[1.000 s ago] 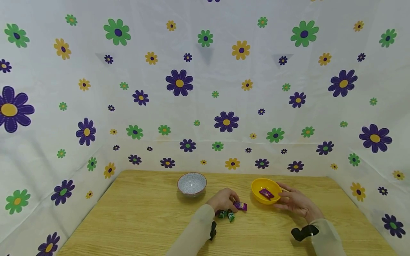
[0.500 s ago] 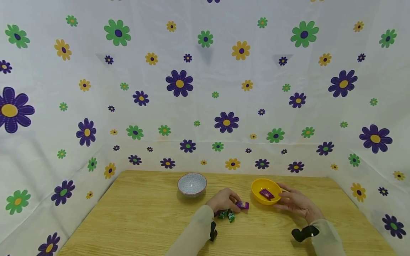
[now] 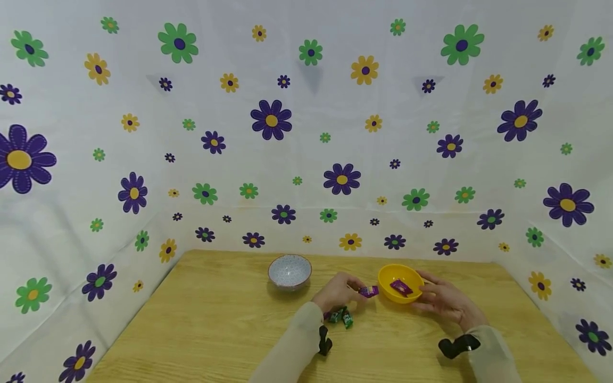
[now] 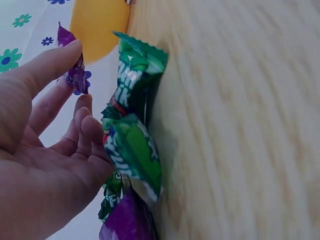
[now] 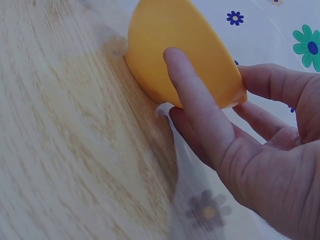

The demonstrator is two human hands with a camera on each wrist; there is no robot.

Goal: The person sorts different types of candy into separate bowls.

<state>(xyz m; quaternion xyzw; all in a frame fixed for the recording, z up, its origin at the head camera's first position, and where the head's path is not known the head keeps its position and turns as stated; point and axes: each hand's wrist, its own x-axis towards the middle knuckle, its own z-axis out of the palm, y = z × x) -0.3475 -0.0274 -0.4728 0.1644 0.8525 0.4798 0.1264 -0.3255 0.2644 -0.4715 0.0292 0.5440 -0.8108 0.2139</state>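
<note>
My left hand (image 3: 339,292) pinches a purple wrapped candy (image 3: 369,291) between thumb and fingertips, just left of the yellow bowl (image 3: 386,287). In the left wrist view that candy (image 4: 77,75) is off the table. Inside the bowl lies purple wrapped candy (image 3: 400,288). My right hand (image 3: 447,300) holds the bowl's right side, thumb and fingers spread around its wall; the right wrist view shows the thumb against the yellow bowl (image 5: 175,30). Below my left hand lie green wrapped candies (image 3: 347,319) and another purple candy (image 4: 129,220), partly hidden in the head view.
A patterned grey-white bowl (image 3: 289,272) with a red rim stands to the left, behind my left hand. The wooden table (image 3: 215,319) meets a white flower-printed cloth (image 3: 297,159) at the back and sides.
My left hand has lifted the purple candy from the table and moved it forward and right, closer to the yellow bowl. The right hand stays at the bowl; the head view shifts slightly.
</note>
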